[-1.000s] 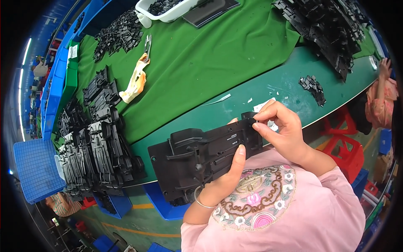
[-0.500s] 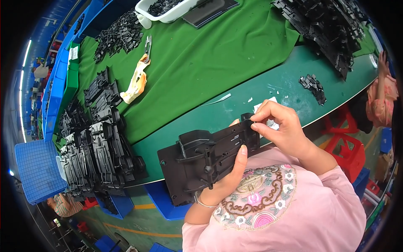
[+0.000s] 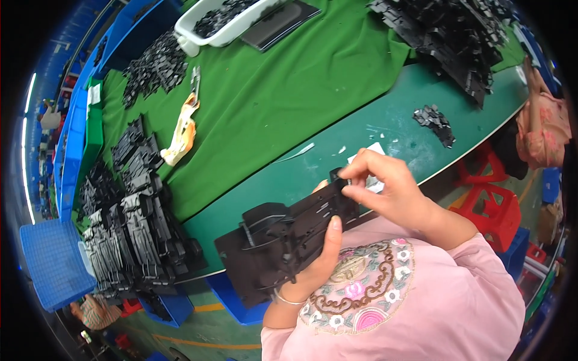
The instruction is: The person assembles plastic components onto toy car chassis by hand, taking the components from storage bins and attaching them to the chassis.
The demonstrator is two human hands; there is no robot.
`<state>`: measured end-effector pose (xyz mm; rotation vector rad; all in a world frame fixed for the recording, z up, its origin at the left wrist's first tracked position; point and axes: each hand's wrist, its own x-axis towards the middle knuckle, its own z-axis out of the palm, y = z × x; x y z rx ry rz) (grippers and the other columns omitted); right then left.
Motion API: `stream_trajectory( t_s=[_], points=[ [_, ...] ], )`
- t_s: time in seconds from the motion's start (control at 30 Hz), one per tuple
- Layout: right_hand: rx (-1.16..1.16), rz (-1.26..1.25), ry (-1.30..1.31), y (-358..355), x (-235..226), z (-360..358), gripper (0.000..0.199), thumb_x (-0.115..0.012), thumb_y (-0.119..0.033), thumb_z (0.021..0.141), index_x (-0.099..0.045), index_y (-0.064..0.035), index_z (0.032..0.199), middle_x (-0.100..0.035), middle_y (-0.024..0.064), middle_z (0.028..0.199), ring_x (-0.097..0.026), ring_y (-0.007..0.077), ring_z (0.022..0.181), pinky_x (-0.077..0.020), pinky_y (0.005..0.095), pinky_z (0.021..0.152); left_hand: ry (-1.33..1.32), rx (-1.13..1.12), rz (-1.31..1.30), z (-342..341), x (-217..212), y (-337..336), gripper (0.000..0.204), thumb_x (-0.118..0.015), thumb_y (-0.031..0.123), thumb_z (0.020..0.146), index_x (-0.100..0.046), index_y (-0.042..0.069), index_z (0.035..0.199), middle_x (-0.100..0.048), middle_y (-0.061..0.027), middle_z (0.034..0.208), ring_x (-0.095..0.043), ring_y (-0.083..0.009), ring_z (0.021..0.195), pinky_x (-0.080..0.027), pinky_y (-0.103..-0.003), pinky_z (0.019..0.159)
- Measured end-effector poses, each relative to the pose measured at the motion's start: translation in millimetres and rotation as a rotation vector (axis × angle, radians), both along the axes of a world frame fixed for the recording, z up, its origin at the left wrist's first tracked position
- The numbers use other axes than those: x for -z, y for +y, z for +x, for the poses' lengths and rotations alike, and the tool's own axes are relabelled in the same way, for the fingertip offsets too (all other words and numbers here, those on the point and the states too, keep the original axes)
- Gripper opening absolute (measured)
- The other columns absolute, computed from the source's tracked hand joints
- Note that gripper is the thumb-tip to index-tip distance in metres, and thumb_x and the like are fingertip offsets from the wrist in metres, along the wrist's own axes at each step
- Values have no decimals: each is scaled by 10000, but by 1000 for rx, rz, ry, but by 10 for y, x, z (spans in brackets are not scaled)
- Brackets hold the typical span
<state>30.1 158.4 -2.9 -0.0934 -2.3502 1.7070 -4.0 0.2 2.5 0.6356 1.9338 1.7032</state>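
Observation:
My left hand grips a long black molded plastic panel along its near edge, with the thumb lying on its face. The panel is held tilted in front of my body, over the table's front edge. It bears a raised bracket and ribs toward its left end. At its right end, my right hand has thumb and forefinger pinched against a small upright black tab. Whatever those fingertips hold, if anything, is too small and blurred to make out.
Stacks of black panels stand at the left by a blue basket. Loose black clips lie on the green table, with a larger pile behind. Cloth-wrapped pliers and a white tub lie farther back.
The whole view has shifted slightly, so the table's things appear lower and more to the left. Both hands stay on the panel, the right one still pinched at its right end.

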Motion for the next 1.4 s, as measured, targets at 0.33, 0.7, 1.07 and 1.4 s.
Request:
stream_trajectory(
  t_s=[0.33, 0.7, 1.07, 1.4],
  points=[
    [390, 565, -279, 1148, 76, 161, 151, -578, 30, 652, -495, 0, 774, -465, 38, 695, -438, 97, 568, -368, 226, 532, -288, -231, 119, 8, 7, -42, 414, -500, 74, 759, -401, -28, 1148, -451, -109, 1143, -435, -179, 1031, -315, -300, 908],
    [409, 500, -300, 1139, 98, 140, 163, -579, 14, 664, -423, 7, 712, -448, 58, 641, -444, 134, 573, -373, 246, 535, -203, -312, 215, -10, 70, -89, 366, -490, 66, 785, -405, -36, 1126, -441, -136, 1146, -431, -193, 1036, -320, -320, 905],
    [-146, 172, -297, 344, 35, 219, 120, -546, 16, 698, -482, -19, 793, -511, 102, 709, -521, 237, 663, -414, 298, 588, -178, -381, 211, -18, 98, -107, 356, -498, 68, 778, -426, -31, 1112, -476, -102, 1084, -460, -170, 973, -351, -295, 862],
    [-153, 649, -96, 295, 92, 183, 145, -514, 30, 629, -439, -18, 744, -455, 113, 713, -477, 291, 697, -407, 352, 597, -175, -367, 244, 7, 87, -169, 352, -502, 73, 784, -429, -32, 1112, -483, -100, 1072, -463, -163, 963, -361, -282, 846]
  ],
)
